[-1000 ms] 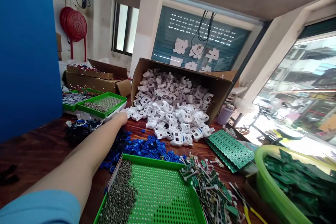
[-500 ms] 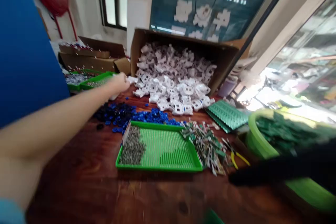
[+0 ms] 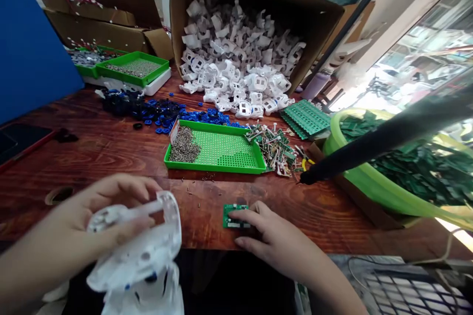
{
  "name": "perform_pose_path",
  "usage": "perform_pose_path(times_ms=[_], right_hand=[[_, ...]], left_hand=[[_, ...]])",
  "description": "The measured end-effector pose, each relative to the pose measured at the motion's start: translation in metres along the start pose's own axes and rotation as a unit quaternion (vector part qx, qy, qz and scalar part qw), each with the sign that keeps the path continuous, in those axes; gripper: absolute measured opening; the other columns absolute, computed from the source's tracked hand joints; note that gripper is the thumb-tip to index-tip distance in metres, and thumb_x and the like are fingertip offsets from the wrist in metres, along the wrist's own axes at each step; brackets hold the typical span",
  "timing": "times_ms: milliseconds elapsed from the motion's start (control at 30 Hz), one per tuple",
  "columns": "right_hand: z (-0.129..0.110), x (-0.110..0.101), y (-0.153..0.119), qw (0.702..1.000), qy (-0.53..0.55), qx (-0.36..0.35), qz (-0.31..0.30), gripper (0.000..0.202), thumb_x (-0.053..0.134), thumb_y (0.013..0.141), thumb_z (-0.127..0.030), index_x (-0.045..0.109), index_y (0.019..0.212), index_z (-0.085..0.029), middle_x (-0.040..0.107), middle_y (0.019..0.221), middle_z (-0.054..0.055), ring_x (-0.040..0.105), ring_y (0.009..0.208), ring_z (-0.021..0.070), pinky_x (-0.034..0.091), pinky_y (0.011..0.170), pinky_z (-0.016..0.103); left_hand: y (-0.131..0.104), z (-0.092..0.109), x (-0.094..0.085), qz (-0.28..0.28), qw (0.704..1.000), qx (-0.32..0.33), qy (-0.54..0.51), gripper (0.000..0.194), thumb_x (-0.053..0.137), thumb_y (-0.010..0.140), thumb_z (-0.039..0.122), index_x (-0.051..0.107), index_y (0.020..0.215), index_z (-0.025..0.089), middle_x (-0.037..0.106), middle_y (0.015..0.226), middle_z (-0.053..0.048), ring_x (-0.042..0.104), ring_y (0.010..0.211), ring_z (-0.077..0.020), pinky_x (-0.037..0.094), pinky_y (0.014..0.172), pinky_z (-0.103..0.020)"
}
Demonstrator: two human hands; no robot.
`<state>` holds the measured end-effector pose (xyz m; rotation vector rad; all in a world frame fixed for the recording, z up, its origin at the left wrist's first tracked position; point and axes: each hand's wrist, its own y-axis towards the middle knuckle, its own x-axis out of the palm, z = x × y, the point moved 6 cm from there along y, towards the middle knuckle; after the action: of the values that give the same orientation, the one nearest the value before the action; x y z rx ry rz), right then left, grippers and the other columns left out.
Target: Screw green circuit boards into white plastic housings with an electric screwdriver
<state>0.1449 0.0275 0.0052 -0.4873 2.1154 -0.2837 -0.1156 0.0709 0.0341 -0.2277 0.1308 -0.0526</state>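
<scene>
My left hand (image 3: 111, 211), at the lower left, is closed on a white plastic housing (image 3: 136, 256), its fingers around a narrow arm of it. The housing hangs below the hand, with small blue spots on it, and looks slightly blurred. Near the table's front edge lies a small green circuit board (image 3: 231, 221). My right hand (image 3: 266, 231) rests over its right side, with the index finger on top and the thumb apart from it, by the near edge. Part of the board is hidden under the fingers.
Behind stands a green tray (image 3: 214, 170) with small metal screws, several of which lie loose before it. Blue parts, wired boards (image 3: 275, 150) and a cardboard box (image 3: 177, 19) of white housings surround it. A dark bar (image 3: 369, 142) slants in from the right before a lime tub (image 3: 336, 138).
My left hand has come back from the white pile to the lower left with a housing. My right hand has come into view on the circuit board. The view has tilted down.
</scene>
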Motion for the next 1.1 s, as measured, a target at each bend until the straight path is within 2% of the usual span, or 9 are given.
perform_pose_path(times_ms=[100, 200, 300, 400, 500, 633, 767, 1000, 1100], right_hand=[[0.002, 0.003, -0.004, 0.997, -0.057, 0.015, 0.048, 0.035, 0.048, 0.082, -0.033, 0.045, 0.115, -0.044, 0.04, 0.109, 0.001, 0.048, 0.096, 0.0128, 0.043, 0.088, 0.033], [0.005, 0.007, -0.008, 0.992, -0.067, 0.007, 0.109, 0.031, 0.044, 0.084, -0.031, 0.047, 0.114, -0.039, 0.037, 0.11, 0.003, 0.045, 0.099, 0.0121, 0.043, 0.092, 0.034], [0.012, 0.008, -0.013, 0.98, -0.078, -0.018, 0.185, 0.025, 0.042, 0.086, -0.034, 0.052, 0.108, -0.033, 0.038, 0.105, 0.005, 0.045, 0.096, 0.0119, 0.044, 0.09, 0.035], [0.017, 0.008, -0.017, 0.963, -0.094, -0.047, 0.248, 0.019, 0.045, 0.085, -0.035, 0.056, 0.099, -0.03, 0.042, 0.097, 0.005, 0.046, 0.089, 0.0113, 0.047, 0.081, 0.033], [0.02, 0.012, -0.021, 0.955, -0.09, -0.082, 0.27, 0.016, 0.047, 0.085, -0.032, 0.054, 0.099, -0.029, 0.047, 0.094, 0.003, 0.049, 0.086, 0.0088, 0.048, 0.077, 0.027], [0.028, 0.01, -0.025, 0.947, -0.062, -0.06, 0.309, 0.034, 0.056, 0.08, -0.035, 0.045, 0.11, -0.025, 0.05, 0.101, 0.002, 0.052, 0.092, 0.0077, 0.049, 0.08, 0.022], [0.027, 0.01, -0.025, 0.942, -0.106, -0.086, 0.306, 0.014, 0.053, 0.082, -0.029, 0.053, 0.094, -0.022, 0.051, 0.094, 0.001, 0.051, 0.088, 0.0067, 0.047, 0.077, 0.02], [-0.012, -0.004, -0.051, 0.89, -0.051, -0.174, 0.418, 0.021, 0.058, 0.075, -0.01, 0.053, 0.093, -0.019, 0.05, 0.09, 0.002, 0.049, 0.087, 0.0053, 0.042, 0.077, 0.016], [-0.047, 0.004, -0.052, 0.896, -0.043, -0.26, 0.357, 0.028, 0.059, 0.073, -0.007, 0.052, 0.097, -0.019, 0.05, 0.092, 0.004, 0.048, 0.092, 0.0077, 0.044, 0.079, 0.019]], left_hand=[[-0.017, -0.038, 0.031, -0.138, 0.98, -0.128, -0.057, 0.039, 0.081, 0.051, 0.034, 0.061, 0.078, 0.016, 0.064, 0.087, -0.003, 0.058, 0.065, -0.0126, 0.046, 0.054, -0.015], [-0.035, -0.053, 0.054, -0.233, 0.917, -0.241, -0.215, 0.032, 0.079, 0.057, 0.031, 0.062, 0.079, 0.015, 0.064, 0.072, -0.004, 0.057, 0.06, -0.0111, 0.044, 0.055, -0.016], [-0.049, -0.052, 0.066, -0.281, 0.858, -0.275, -0.331, 0.03, 0.075, 0.062, 0.028, 0.064, 0.087, 0.016, 0.067, 0.084, -0.008, 0.061, 0.071, -0.0155, 0.047, 0.065, -0.021], [-0.06, -0.057, 0.071, -0.311, 0.835, -0.276, -0.359, 0.049, 0.078, 0.059, 0.026, 0.062, 0.105, 0.018, 0.066, 0.092, -0.009, 0.062, 0.078, -0.017, 0.046, 0.07, -0.023], [-0.063, -0.065, 0.073, -0.303, 0.842, -0.272, -0.355, 0.056, 0.077, 0.061, 0.026, 0.058, 0.114, 0.019, 0.065, 0.101, -0.011, 0.062, 0.083, -0.018, 0.046, 0.071, -0.022], [-0.05, -0.064, 0.069, -0.206, 0.886, -0.25, -0.332, 0.038, 0.07, 0.071, 0.023, 0.059, 0.108, 0.023, 0.068, 0.09, -0.004, 0.063, 0.076, -0.0151, 0.049, 0.069, -0.021], [-0.039, -0.052, 0.067, -0.133, 0.918, -0.223, -0.3, 0.039, 0.065, 0.075, 0.017, 0.054, 0.112, 0.024, 0.067, 0.098, -0.003, 0.064, 0.079, -0.0144, 0.05, 0.068, -0.019], [-0.037, -0.053, 0.085, -0.187, 0.926, -0.174, -0.277, 0.043, 0.064, 0.079, 0.018, 0.045, 0.117, 0.022, 0.06, 0.114, -0.003, 0.058, 0.099, -0.015, 0.047, 0.08, -0.02], [-0.039, -0.052, 0.091, -0.229, 0.936, -0.115, -0.243, 0.051, 0.063, 0.08, 0.023, 0.036, 0.122, 0.025, 0.053, 0.123, -0.002, 0.049, 0.114, -0.0142, 0.04, 0.092, -0.019]])
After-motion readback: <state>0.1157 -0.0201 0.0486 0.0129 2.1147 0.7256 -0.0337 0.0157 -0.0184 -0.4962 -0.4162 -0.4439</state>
